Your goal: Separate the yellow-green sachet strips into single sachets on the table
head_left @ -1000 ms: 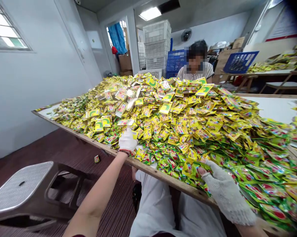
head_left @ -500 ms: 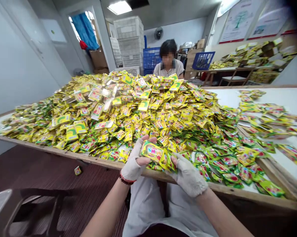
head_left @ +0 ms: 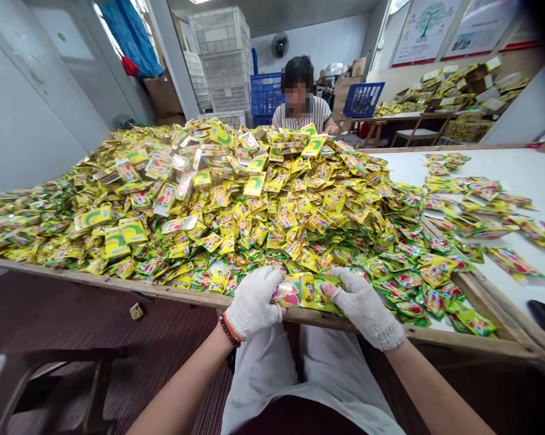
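My left hand [head_left: 255, 305], in a white glove with bare fingertips, is closed around a small printed box [head_left: 289, 293] at the table's front edge. Its pink and white face looks up at me. Gloved the same way, my right hand [head_left: 367, 311] pinches small yellow-green packets [head_left: 323, 291] at the box's right end. Whether those packets are partly inside the box I cannot tell. Just beyond both hands rises a large heap of yellow and green packets [head_left: 295, 211], with several flat yellow boxes [head_left: 254, 185] lying on it.
A wooden rim [head_left: 164, 291] borders the white table [head_left: 517, 172]. Loose packets and boxes lie at the right, past a wooden divider [head_left: 494, 302]. Across the heap sits a co-worker [head_left: 304, 112]. At lower left are a stool [head_left: 73, 374] and a small box [head_left: 136, 311] on the floor.
My left hand has turned over, its back now upward, and the box shows a different face. My right hand has shifted slightly right and up. The camera view has tilted down slightly.
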Demonstrator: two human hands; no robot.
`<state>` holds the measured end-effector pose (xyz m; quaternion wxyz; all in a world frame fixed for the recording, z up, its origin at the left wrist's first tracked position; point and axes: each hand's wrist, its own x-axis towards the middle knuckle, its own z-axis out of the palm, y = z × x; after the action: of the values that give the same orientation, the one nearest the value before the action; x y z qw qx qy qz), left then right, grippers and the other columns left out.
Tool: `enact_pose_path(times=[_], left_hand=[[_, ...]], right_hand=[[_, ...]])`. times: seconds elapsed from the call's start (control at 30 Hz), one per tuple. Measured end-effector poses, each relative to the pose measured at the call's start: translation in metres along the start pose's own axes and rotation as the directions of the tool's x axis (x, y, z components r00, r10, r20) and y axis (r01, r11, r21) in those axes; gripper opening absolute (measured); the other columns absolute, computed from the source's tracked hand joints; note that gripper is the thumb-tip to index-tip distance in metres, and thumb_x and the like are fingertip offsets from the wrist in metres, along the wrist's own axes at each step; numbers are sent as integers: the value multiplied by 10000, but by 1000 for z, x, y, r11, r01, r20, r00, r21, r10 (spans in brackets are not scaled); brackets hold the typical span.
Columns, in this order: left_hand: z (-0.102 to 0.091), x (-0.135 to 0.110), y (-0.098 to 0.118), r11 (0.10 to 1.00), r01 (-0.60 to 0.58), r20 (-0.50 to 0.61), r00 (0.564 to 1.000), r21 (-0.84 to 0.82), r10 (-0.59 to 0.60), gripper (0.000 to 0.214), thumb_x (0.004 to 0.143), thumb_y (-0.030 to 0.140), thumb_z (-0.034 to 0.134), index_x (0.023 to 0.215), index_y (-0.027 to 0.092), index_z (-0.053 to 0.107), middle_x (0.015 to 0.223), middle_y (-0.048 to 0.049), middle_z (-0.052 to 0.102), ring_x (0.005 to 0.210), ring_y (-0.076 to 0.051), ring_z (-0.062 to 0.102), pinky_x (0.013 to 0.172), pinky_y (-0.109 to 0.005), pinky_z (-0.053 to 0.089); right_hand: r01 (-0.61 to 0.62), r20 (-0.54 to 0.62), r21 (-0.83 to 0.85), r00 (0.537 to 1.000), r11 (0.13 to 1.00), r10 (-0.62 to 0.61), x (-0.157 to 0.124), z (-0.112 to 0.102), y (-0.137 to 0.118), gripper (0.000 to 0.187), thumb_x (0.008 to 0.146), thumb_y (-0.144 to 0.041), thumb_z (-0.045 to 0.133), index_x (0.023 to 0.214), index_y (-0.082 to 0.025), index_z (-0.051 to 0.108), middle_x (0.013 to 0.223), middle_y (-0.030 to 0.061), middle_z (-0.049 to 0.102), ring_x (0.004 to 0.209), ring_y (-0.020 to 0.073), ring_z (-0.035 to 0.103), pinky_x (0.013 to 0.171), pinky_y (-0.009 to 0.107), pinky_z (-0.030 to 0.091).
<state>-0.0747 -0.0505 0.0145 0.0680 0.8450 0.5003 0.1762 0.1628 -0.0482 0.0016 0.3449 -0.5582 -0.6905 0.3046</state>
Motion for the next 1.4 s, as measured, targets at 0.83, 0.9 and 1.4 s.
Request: enact_pose_path(times=[0.83,0.9,1.4], left_hand=[[12,3,12,982,-14,27,999,-188,19,494,640,278,673,1099,190,512,1091,-83,554,1009,-258,535,863,-383,461],[15,2,10,985,9,-7,1000,-172,-10,523,648,270,675,1133,189,497,1126,-87,545,1040,-262,522,891,-394,452],[15,2,23,992,6,-94,995,-129,-18,563,668,236,666,1201,199,489,1192,-103,528,1123,-294,493,961,-443,429]], right_hand=[[131,15,-335,991,933,-134,4,-1,-25,208,866,-320,478,906,-190,637,846,70,660,786,203,578,720,305,422],[130,49,-292,991,948,-121,3,1,-23,221,863,-303,478,984,-189,623,864,73,660,785,201,581,714,300,424],[-185,310,205,944,961,116,-9,-11,-40,282,823,-341,514,965,-153,668,432,-33,552,419,111,489,469,229,378]])
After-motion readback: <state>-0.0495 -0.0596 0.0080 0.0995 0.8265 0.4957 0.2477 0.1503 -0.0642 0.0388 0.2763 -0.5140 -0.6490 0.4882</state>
